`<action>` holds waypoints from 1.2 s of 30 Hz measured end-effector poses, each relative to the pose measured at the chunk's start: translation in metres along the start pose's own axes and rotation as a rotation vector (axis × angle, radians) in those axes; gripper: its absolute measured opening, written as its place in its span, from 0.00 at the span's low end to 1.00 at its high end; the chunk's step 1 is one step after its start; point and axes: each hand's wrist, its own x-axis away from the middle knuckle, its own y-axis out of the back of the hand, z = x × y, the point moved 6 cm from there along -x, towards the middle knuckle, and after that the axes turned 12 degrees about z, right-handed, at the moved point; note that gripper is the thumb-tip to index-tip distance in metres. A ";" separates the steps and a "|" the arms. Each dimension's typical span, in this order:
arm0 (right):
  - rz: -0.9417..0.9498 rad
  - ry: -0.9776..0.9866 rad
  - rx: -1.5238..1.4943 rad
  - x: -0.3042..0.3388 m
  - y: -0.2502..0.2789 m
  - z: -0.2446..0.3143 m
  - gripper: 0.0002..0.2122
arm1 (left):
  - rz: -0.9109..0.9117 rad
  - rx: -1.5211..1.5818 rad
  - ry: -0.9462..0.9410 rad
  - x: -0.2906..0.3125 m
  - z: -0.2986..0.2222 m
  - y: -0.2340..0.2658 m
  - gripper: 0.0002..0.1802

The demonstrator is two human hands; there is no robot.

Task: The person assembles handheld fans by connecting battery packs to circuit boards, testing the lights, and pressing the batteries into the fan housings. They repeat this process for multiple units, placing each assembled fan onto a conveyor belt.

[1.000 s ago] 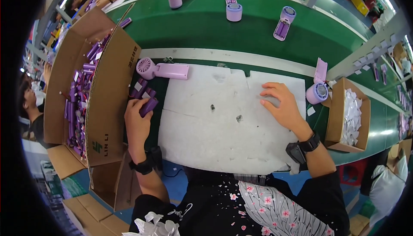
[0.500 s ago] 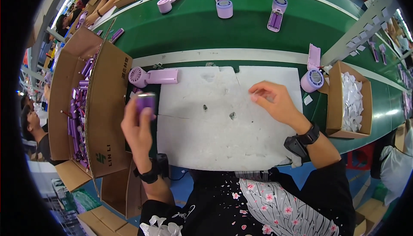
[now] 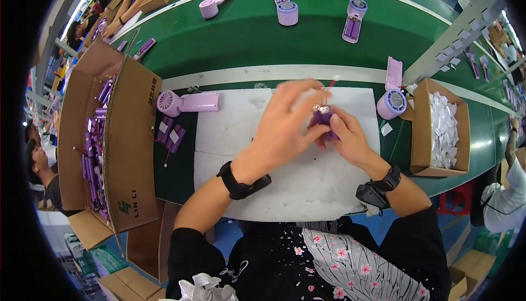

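Note:
A purple battery pack (image 3: 323,117) with bare metal ends and thin wires stands upright above the white foam mat (image 3: 274,183). My right hand (image 3: 353,139) grips it between thumb and fingers. From the left, my left hand (image 3: 279,128) reaches over to the pack, thumb against its near side. Its upper fingers are smeared by motion beside the wires, so whether they pinch anything is unclear. Left of the mat lie two purple battery packs (image 3: 170,135) with white labels. A lilac handheld fan (image 3: 189,102) rests across the mat's far left corner.
A tall carton (image 3: 131,147) of purple battery packs stands at left. On the right, a small carton (image 3: 441,161) holds white slips, beside an opened lilac fan (image 3: 392,103). Several fan units, including one fan (image 3: 287,13), sit on the green bench beyond the white rail (image 3: 246,72).
My left hand has come from the left side to the middle of the mat. The battery pack it carried is now in my right hand, which was empty before.

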 end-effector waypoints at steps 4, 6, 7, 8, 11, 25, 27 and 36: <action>-0.227 0.171 0.023 -0.001 -0.002 0.010 0.16 | -0.021 0.640 0.400 0.014 0.034 -0.029 0.29; -0.288 0.184 0.091 0.002 0.001 0.010 0.15 | 0.110 1.215 0.507 0.022 0.037 -0.056 0.26; -0.258 0.147 0.129 0.003 0.002 0.008 0.15 | 0.109 1.225 0.510 0.025 0.039 -0.058 0.26; -0.226 0.109 0.166 0.004 0.003 0.005 0.15 | 0.121 1.229 0.478 0.027 0.039 -0.059 0.27; -0.208 0.051 0.239 0.004 -0.001 0.005 0.14 | 0.125 1.239 0.419 0.030 0.038 -0.058 0.27; -0.245 -0.070 0.150 0.003 -0.002 0.012 0.19 | -0.182 0.615 0.608 -0.023 0.122 0.041 0.37; -0.233 -0.068 0.156 0.000 -0.004 0.013 0.19 | -0.196 0.395 0.685 -0.050 0.173 0.066 0.41; -0.195 -0.031 0.246 -0.018 -0.019 0.013 0.18 | 0.337 -0.891 0.890 -0.050 0.459 0.113 0.42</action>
